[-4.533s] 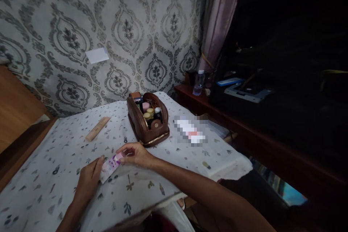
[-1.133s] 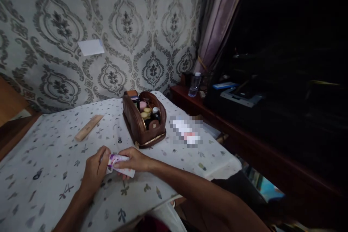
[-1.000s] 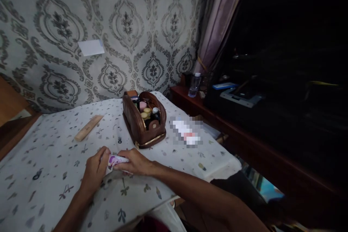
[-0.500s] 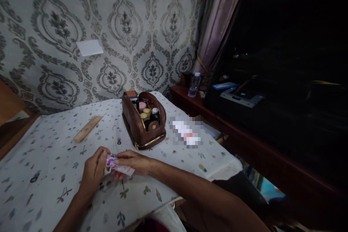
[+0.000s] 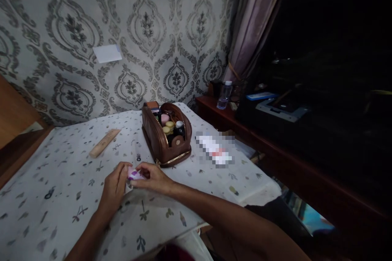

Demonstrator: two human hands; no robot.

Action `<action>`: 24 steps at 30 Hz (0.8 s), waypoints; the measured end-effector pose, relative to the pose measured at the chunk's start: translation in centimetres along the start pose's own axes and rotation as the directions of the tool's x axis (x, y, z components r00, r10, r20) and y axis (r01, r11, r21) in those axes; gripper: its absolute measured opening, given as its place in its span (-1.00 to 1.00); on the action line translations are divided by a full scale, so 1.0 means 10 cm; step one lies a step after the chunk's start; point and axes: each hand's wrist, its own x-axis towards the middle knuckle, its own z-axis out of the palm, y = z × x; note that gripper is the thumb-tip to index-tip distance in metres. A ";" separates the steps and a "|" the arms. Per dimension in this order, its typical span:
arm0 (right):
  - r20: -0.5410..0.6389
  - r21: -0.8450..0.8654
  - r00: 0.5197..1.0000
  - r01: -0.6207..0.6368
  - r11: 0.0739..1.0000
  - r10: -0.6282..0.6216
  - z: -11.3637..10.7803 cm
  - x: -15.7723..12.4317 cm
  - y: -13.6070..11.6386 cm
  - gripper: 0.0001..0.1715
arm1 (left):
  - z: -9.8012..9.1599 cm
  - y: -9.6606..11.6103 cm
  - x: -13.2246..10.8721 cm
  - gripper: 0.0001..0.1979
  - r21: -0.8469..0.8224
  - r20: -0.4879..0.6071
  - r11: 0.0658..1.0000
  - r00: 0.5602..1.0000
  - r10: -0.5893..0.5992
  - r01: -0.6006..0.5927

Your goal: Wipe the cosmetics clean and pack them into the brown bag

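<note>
Between my two hands, low in the view, is a small soft pink-and-purple packet (image 5: 134,174). My left hand (image 5: 115,182) grips its left side with the fingers bent. From the right, my right hand (image 5: 153,178) pinches it between thumb and fingertips. What the packet contains I cannot make out. Just beyond my right hand stands an unzipped brown toiletry bag (image 5: 150,135). Inside it show several small jars and bottles, among them yellowish lids (image 5: 168,128), a pink item (image 5: 165,119) and a dark bottle with a white cap (image 5: 179,128).
A tan tube (image 5: 105,143) lies on the patterned tablecloth (image 5: 70,175), left of the bag. To the bag's right is a blurred-out white and red item (image 5: 214,149). A water bottle (image 5: 224,96) stands on the dark red shelf (image 5: 203,102), near a large black screen (image 5: 333,40).
The packet's long pale end, which stuck out to the right under my right hand, no longer shows; the packet looks more compact. My right fingers have shifted into a pinch. The view has turned slightly left.
</note>
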 end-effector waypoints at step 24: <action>0.134 -0.213 0.987 0.115 0.970 -0.088 0.02 -0.08 0.01 -0.58 | -0.13 -0.09 0.04 -0.51 -0.120 -0.251 0.976 0.945 -0.209 0.184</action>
